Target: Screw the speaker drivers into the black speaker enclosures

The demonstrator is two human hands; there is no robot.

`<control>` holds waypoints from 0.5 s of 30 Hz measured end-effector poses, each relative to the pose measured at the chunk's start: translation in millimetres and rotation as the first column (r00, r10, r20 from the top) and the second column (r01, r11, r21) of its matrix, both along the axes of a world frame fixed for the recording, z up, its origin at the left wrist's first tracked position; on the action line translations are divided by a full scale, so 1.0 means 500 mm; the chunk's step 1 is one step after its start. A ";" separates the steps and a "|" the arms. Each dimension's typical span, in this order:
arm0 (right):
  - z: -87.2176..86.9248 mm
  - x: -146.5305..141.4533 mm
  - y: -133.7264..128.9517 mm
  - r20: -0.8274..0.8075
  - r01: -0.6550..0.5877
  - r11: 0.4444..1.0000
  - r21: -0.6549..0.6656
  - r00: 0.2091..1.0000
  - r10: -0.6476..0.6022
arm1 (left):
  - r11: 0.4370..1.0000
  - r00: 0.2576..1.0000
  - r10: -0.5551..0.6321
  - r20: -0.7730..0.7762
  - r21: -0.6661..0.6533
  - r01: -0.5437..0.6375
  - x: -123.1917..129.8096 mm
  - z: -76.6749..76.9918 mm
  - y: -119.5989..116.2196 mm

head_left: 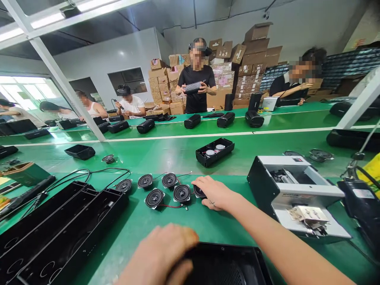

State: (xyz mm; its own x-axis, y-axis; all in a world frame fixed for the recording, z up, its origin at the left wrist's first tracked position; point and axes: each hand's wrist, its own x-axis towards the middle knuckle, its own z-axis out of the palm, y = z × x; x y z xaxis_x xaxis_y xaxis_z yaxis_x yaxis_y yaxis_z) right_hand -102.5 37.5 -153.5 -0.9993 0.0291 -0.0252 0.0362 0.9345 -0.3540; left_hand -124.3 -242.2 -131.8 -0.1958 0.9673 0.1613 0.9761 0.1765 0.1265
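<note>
My right hand (216, 193) reaches forward over the bench, its fingers curled over a small round black speaker driver (199, 192) that they partly cover. Just left of it lie several more drivers with metal frames, among them one speaker driver (181, 193) with thin wires. My left hand (162, 253) is smeared by motion at the left end of a black speaker housing (228, 263) in front of me. Whether it grips the housing or only touches it does not show. The housing's open inside, with a grille pattern, faces up and runs out of the frame's bottom.
Long black housings (74, 233) lie at left beside cables. A grey-white machine (299, 194) stands at right. On the green conveyor (160, 154) sits a housing with two drivers (215, 152). Across it, a person (196, 87) holds a speaker; other people sit along the line.
</note>
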 end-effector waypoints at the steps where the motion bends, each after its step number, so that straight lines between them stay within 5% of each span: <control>1: -0.003 0.000 0.000 0.002 0.016 1.000 -0.002 1.000 -0.016 | 0.994 0.995 0.096 0.011 -0.052 -0.095 -0.037 0.018 0.020; 4: -0.003 0.014 0.007 0.023 0.097 0.995 -0.022 0.995 -0.097 | 0.979 0.991 0.132 0.008 -0.155 -0.130 -0.142 0.041 0.095; 7: 0.014 0.053 0.021 0.065 0.183 0.981 -0.066 0.982 -0.179 | 0.966 0.999 0.040 0.034 -0.256 -0.030 -0.207 0.023 0.159; 10: 0.039 0.100 0.033 0.093 0.292 0.947 -0.131 0.955 -0.281 | 0.964 0.998 -0.027 0.050 -0.262 0.039 -0.225 0.006 0.188; 15: 0.040 0.137 0.030 0.160 0.481 0.846 -0.231 0.876 -0.455 | 0.994 0.995 -0.068 0.073 -0.081 0.073 -0.233 0.006 0.177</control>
State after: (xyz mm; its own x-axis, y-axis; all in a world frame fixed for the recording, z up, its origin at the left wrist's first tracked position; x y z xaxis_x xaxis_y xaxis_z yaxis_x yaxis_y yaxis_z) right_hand -33.9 52.5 -133.7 -0.8606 0.4723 -0.1903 0.4920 0.6750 -0.5498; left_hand -240.7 -153.8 -128.6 -0.1347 0.9885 0.0681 0.9757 0.1203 0.1829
